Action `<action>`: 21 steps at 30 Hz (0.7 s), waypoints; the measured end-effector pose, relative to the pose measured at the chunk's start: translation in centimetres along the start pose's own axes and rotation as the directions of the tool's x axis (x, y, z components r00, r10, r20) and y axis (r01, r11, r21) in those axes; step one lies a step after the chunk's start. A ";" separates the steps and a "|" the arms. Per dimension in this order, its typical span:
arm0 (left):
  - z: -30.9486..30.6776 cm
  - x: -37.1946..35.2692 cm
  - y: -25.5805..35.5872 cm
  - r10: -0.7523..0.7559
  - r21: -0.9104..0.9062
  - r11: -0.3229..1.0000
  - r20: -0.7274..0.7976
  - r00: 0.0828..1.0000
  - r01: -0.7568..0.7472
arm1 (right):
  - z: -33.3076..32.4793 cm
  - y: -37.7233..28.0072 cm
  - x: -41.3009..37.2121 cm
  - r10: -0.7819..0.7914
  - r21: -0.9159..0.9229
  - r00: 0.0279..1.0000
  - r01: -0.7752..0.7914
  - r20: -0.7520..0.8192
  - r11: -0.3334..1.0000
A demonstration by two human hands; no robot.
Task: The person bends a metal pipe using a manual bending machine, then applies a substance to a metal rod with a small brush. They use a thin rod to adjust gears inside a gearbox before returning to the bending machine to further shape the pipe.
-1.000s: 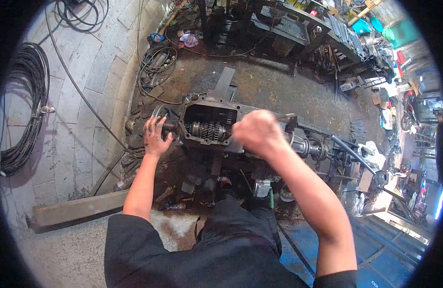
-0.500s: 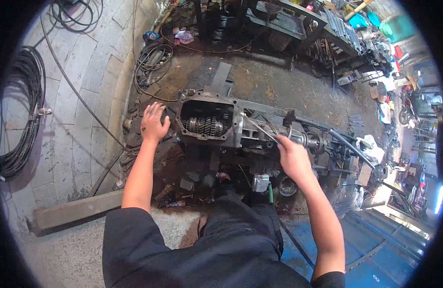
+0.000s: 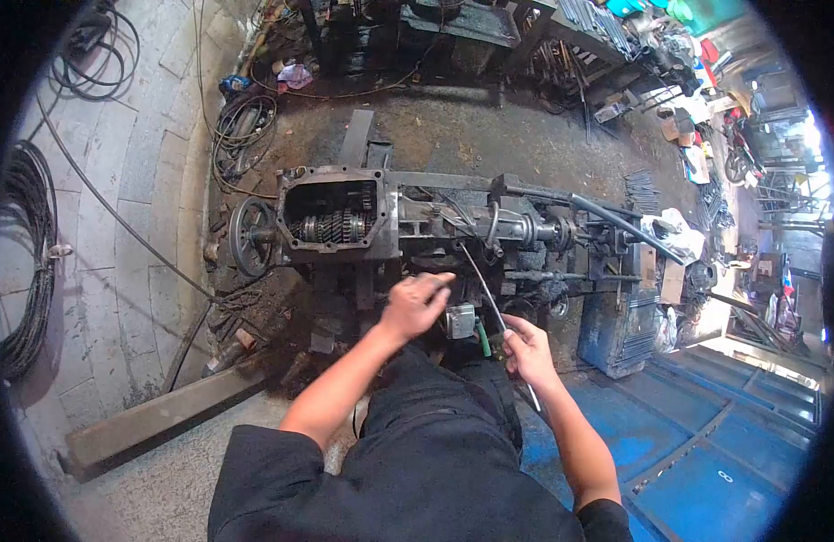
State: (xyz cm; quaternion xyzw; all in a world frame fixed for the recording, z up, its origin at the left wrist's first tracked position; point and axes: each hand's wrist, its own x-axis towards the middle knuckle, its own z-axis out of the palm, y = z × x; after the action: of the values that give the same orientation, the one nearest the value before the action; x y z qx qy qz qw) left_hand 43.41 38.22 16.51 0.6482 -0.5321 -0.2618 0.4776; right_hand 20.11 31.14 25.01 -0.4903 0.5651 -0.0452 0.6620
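Note:
An open gearbox housing [image 3: 392, 212] with toothed gears [image 3: 331, 228] showing inside lies across the middle of the view. My right hand [image 3: 528, 350] is wrapped round a long thin metal rod [image 3: 481, 280], whose far end reaches up to the lower edge of the gearbox's long casing. To the left of the rod, my left hand [image 3: 417, 305] hovers below the housing with its fingers partly bent and slightly blurred; whether it holds anything is unclear. A round pulley wheel [image 3: 245, 237] stands at the housing's left end.
Coiled cables [image 3: 24, 262] lie at the far left. A long beam [image 3: 168, 411] rests at the lower left. A blue metal box [image 3: 618, 330] stands right of my right hand. Behind, a workbench [image 3: 562, 27] carries metal bars. A small metal block [image 3: 459, 321] sits near my legs.
My left hand has moved right, away from the housing's left end, uncovering the pulley wheel. My right hand has come down and back with the rod. The view has shifted to the right.

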 end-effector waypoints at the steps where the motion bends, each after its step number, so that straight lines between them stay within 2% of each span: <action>1: 1.7 -0.1 0.5 0.011 -0.040 0.999 0.003 1.000 -0.010 | 0.0 0.2 0.3 0.000 0.000 1.000 0.000 -0.002 1.000; 3: 4.1 -0.6 1.2 0.016 -0.010 1.000 0.048 0.999 -0.016 | 0.1 0.5 0.7 -0.007 0.005 0.999 0.007 0.035 1.000; 7: 6.2 -1.3 1.6 0.068 0.021 0.997 0.038 0.997 -0.068 | 1.2 1.1 0.7 0.035 0.082 0.999 -0.035 -0.003 0.996; 8: 6.3 -1.5 1.7 0.098 0.038 0.994 0.039 0.994 -0.099 | 1.7 1.2 0.5 -0.002 0.017 0.999 0.003 -0.046 1.000; 12: 5.5 -1.4 3.0 0.158 0.146 0.975 0.063 0.985 -0.166 | 1.7 1.3 -0.8 -0.039 -0.007 0.998 0.038 -0.041 0.999; 21: 6.9 -1.1 2.0 0.177 0.128 0.976 -0.010 0.984 -0.174 | 1.2 0.8 0.1 0.024 0.185 1.000 -0.023 -0.006 0.983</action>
State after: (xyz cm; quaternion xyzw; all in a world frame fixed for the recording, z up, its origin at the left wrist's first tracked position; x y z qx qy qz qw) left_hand 36.40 36.94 15.29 0.6304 -0.5978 -0.1775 0.4622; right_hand 20.70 32.27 24.21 -0.4199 0.5671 -0.0917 0.7026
